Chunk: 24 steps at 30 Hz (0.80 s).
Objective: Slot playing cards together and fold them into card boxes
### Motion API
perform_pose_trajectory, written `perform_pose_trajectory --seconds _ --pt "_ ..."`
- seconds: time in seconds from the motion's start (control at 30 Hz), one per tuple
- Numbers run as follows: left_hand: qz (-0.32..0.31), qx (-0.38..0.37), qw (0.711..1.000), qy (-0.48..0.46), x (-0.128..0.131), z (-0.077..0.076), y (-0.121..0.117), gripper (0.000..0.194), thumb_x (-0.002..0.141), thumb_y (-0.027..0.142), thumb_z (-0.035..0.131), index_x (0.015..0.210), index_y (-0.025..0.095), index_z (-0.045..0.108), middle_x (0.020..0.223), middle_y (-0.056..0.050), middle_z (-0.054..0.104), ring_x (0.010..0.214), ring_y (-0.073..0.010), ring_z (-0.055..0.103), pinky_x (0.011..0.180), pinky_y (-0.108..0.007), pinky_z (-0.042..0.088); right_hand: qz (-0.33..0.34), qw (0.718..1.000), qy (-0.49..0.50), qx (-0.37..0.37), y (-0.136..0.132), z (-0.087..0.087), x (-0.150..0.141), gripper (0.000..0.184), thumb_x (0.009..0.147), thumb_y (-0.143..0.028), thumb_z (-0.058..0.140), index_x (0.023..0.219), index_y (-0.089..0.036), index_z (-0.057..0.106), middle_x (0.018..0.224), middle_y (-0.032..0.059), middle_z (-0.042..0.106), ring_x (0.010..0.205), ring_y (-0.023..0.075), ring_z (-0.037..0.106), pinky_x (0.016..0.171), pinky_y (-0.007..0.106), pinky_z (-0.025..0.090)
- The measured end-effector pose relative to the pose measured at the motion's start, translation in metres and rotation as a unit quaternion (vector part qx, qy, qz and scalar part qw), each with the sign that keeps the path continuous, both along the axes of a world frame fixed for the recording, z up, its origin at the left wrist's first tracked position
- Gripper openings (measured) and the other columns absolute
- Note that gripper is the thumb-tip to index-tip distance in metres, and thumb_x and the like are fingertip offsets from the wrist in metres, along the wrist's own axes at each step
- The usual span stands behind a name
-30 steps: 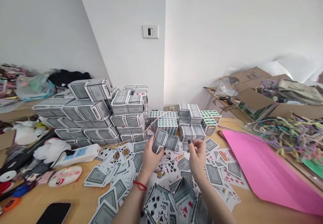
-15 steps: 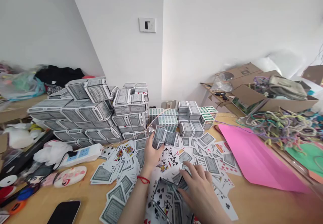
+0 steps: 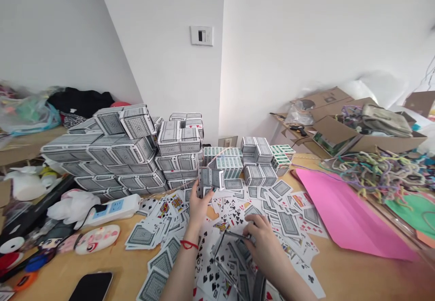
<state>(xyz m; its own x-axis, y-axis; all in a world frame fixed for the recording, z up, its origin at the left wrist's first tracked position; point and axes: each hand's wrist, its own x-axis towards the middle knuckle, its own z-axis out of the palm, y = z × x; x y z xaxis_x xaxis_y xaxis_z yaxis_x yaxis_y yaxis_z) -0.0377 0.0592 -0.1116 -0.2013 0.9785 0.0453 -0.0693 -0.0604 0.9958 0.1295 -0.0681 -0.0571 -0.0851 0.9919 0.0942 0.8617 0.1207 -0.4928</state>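
My left hand is raised over the table and closed on a small box folded from playing cards, grey patterned backs outward. My right hand is lower and nearer to me, fingers curled onto another folded card piece that lies among loose playing cards spread across the wooden table. A red string circles my left wrist.
Big stacks of card boxes fill the back left, smaller stacks the back middle. A pink paper sheet lies right, with pipe cleaners and cardboard boxes behind. A phone, white device and plush toys sit left.
My right hand dropped from beside the raised card box to the folded cards on the table near me. My left hand drew slightly left, still holding its box.
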Motion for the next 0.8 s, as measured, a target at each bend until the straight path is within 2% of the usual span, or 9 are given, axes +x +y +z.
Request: perform_pose_trajectory --seconds 0.1,0.2,0.3,0.4,0.5,0.57,0.63,0.7,0.8 --pt "0.001 -0.001 1.0 0.004 -0.004 0.001 0.003 0.059 0.067 0.022 0.064 0.123 0.021 0.046 0.12 -0.009 0.058 0.108 -0.0236 0.055 0.091 -0.037 0.042 0.009 0.999 -0.022 0.025 0.027 0.008 0.008 0.018 0.072 -0.007 0.053 0.07 -0.021 0.063 0.102 0.0094 0.058 0.102 0.0278 0.049 0.084 0.041 0.044" --pt "-0.008 -0.001 0.999 0.036 -0.005 0.001 0.002 0.061 0.068 0.024 0.064 0.126 0.022 0.045 0.124 -0.01 0.055 0.112 -0.025 0.052 0.092 -0.038 0.042 0.022 0.997 -0.062 0.027 0.062 0.013 0.009 0.018 0.07 -0.005 0.055 0.069 -0.019 0.066 0.099 0.0111 0.059 0.101 0.0283 0.05 0.082 0.039 0.044" --pt "-0.017 -0.018 0.997 0.073 -0.006 0.001 -0.001 0.063 0.07 0.03 0.065 0.128 0.023 0.042 0.131 -0.01 0.048 0.119 -0.0273 0.045 0.093 -0.039 0.041 0.039 0.995 -0.088 -0.017 0.09 0.012 0.005 0.018 0.069 -0.005 0.056 0.072 -0.018 0.067 0.098 0.0112 0.06 0.098 0.0268 0.051 0.081 0.038 0.044" --pt "-0.028 -0.052 0.994 0.089 -0.007 0.003 -0.003 0.067 0.072 0.038 0.063 0.132 0.027 0.036 0.138 -0.01 0.039 0.123 -0.0308 0.04 0.089 -0.039 0.044 0.057 0.993 -0.082 -0.056 0.106 0.01 0.006 0.019 0.064 -0.007 0.062 0.079 -0.017 0.068 0.096 0.01 0.061 0.099 0.0266 0.052 0.079 0.036 0.045" --pt "-0.024 -0.06 0.992 0.108 -0.007 0.009 -0.006 0.067 0.072 0.041 0.063 0.132 0.029 0.036 0.141 -0.009 0.034 0.126 -0.0337 0.035 0.086 -0.04 0.046 0.068 0.995 -0.031 -0.06 0.114 0.014 0.018 0.031 0.062 -0.018 0.069 0.093 -0.018 0.066 0.106 0.0089 0.059 0.101 0.0251 0.054 0.083 0.036 0.045" --pt "-0.025 -0.045 0.993 0.105 -0.004 0.017 -0.008 0.067 0.072 0.039 0.063 0.132 0.028 0.036 0.14 -0.009 0.036 0.125 -0.0327 0.036 0.087 -0.04 0.045 0.022 0.992 0.11 -0.057 0.117 0.019 0.03 0.026 0.068 -0.026 0.065 0.093 -0.018 0.065 0.107 0.0087 0.06 0.099 0.0242 0.056 0.086 0.039 0.044" --pt "-0.035 -0.024 0.995 0.09 0.001 0.026 -0.011 0.066 0.073 0.035 0.062 0.133 0.027 0.034 0.137 -0.01 0.041 0.123 -0.0302 0.041 0.089 -0.039 0.044 -0.029 0.955 0.278 -0.093 0.116 0.026 0.038 0.023 0.074 -0.036 0.06 0.087 -0.017 0.064 0.094 0.0087 0.064 0.087 0.0226 0.061 0.076 0.039 0.05" --pt "-0.055 -0.001 0.995 0.084 0.006 0.037 -0.016 0.067 0.074 0.033 0.061 0.134 0.026 0.032 0.134 -0.011 0.044 0.12 -0.0278 0.045 0.091 -0.038 0.043 -0.059 0.887 0.43 -0.154 0.111 0.034 0.041 0.031 0.077 -0.046 0.055 0.086 -0.017 0.061 0.084 0.0083 0.065 0.073 0.0203 0.064 0.062 0.036 0.053" --pt "-0.055 0.066 0.987 0.137 0.012 0.052 -0.024 0.066 0.073 0.032 0.062 0.132 0.025 0.033 0.135 -0.01 0.042 0.123 -0.0272 0.04 0.097 -0.039 0.037 -0.018 0.779 0.559 -0.282 0.095 0.047 0.034 0.047 0.079 -0.06 0.043 0.092 -0.016 0.057 0.079 0.0085 0.065 0.063 0.0194 0.065 0.055 0.035 0.054"
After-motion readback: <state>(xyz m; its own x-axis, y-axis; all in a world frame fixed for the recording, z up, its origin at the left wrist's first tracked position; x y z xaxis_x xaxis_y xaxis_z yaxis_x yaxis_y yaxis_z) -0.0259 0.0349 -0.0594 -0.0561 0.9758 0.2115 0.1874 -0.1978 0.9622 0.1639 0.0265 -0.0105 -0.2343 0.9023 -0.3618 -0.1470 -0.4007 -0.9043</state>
